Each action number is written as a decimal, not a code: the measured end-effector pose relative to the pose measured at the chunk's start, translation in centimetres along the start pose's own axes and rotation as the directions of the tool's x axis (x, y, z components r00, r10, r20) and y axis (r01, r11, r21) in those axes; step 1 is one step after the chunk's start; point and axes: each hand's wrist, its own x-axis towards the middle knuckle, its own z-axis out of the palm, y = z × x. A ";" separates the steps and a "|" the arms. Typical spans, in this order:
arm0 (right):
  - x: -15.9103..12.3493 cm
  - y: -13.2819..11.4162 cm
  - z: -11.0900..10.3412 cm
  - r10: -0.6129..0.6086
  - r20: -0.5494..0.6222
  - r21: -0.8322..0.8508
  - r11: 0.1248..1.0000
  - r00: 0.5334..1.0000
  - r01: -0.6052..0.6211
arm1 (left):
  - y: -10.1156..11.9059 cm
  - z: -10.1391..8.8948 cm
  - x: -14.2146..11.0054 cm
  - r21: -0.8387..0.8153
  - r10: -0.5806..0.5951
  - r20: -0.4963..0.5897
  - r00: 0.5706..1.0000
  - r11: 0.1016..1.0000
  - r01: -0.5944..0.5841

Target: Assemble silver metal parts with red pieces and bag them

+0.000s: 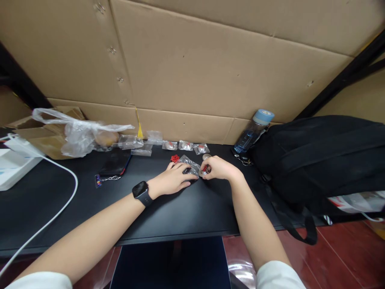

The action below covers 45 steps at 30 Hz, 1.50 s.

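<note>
My left hand [172, 179], with a dark watch on the wrist, rests at the middle of the desk, its fingers curved over a small clear plastic bag [188, 161] and holding it. Right beside the bag's edge, my right hand [220, 167] pinches a small round clear case [205, 170] with something red inside. Another round clear piece [206, 156] lies just behind those fingers. A bundle of red cord [175, 159] sits behind my left hand. Farther back, three small clear packets [185, 145] with round, red-marked contents lie in a row.
Several flat clear bags [132, 141] and a yellow tassel [140, 131] lie along the cardboard wall. Leftward are a phone [115, 162], a tied plastic bag [78, 136] and a white cable [69, 196]. A blue-capped bottle [251, 130] and black backpack [321, 156] stand at right.
</note>
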 end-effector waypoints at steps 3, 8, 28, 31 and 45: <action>0.3 -0.1 0.3 -0.020 -0.036 -0.013 1.000 0.999 0.020 | -0.2 0.2 -0.1 -0.014 0.005 0.009 1.000 1.000 -0.005; 1.0 -0.4 0.9 -0.084 -0.114 0.055 0.994 0.990 0.091 | -0.4 0.2 -0.1 -0.032 0.016 0.010 1.000 0.999 -0.015; 2.6 -0.8 2.8 -0.074 -0.247 -0.039 0.997 0.966 0.067 | -0.7 -0.8 -0.2 -0.037 0.026 0.038 0.999 0.999 -0.025; 2.8 -1.2 3.1 -0.054 -0.294 -0.086 0.996 0.954 0.030 | -0.9 -1.2 -0.3 -0.032 0.039 0.064 0.997 0.999 -0.037; 2.1 0.5 1.7 -0.210 -0.251 0.198 0.944 0.945 0.263 | -1.9 -1.6 0.4 -0.080 -0.113 -0.151 0.982 0.992 0.102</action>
